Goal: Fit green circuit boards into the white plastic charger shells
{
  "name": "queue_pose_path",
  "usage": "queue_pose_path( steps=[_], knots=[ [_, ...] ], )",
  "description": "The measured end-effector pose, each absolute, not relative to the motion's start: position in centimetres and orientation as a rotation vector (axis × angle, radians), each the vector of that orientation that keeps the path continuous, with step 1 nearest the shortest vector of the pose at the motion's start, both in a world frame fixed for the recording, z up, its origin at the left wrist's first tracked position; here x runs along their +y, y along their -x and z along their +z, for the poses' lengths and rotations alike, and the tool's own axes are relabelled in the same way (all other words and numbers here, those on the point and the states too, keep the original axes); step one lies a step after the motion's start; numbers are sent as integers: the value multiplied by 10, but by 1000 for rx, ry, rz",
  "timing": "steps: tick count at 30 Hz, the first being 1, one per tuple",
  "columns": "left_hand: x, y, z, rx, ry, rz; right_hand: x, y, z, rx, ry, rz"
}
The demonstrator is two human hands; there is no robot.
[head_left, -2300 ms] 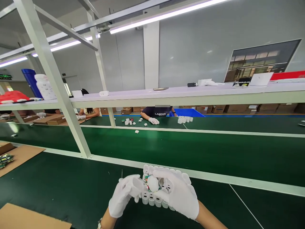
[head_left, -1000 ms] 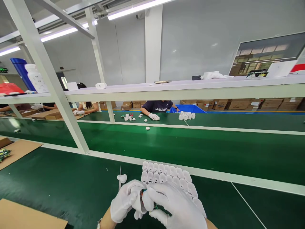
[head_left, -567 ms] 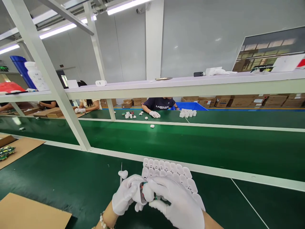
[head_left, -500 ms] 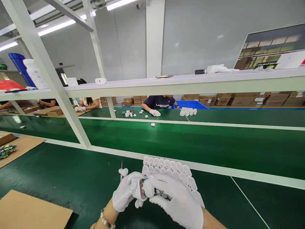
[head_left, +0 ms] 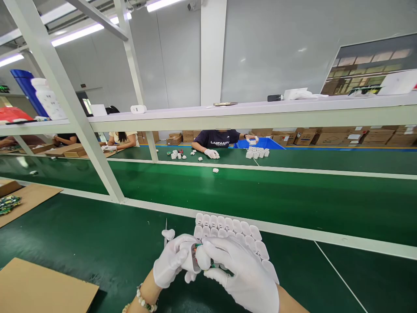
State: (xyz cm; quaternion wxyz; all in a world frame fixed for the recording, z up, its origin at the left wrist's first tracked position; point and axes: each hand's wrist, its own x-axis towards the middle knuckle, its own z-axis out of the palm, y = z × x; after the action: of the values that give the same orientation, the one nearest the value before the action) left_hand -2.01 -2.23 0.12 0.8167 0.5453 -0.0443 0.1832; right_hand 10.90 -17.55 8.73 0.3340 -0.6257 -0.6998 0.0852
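left hand (head_left: 169, 267), white glove: cupped around a white charger housing (head_left: 190, 256) above the green table (head_left: 81, 243). right hand (head_left: 241, 271), white glove: fingers pinching a green circuit board (head_left: 197, 254) at the housing's mouth. just beyond: cluster of white housings (head_left: 228, 228); loose white cap (head_left: 168, 234).

White lettering runs across the chest of the dark T-shirt (head_left: 219, 140) worn by the person seated across the conveyor; it seems to read "LABZAAN", though the print is small and the last letters are unclear. Labels on the cardboard boxes (head_left: 325, 134) behind are too small to read.
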Motion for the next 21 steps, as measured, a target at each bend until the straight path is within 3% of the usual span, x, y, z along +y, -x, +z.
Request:
queue_pose_path(
  steps=[21],
  knots=[
    [-21, 18, 0, -64, -1238, 404, -176, -101, 90, -1886, 1775, 253]
  ],
)
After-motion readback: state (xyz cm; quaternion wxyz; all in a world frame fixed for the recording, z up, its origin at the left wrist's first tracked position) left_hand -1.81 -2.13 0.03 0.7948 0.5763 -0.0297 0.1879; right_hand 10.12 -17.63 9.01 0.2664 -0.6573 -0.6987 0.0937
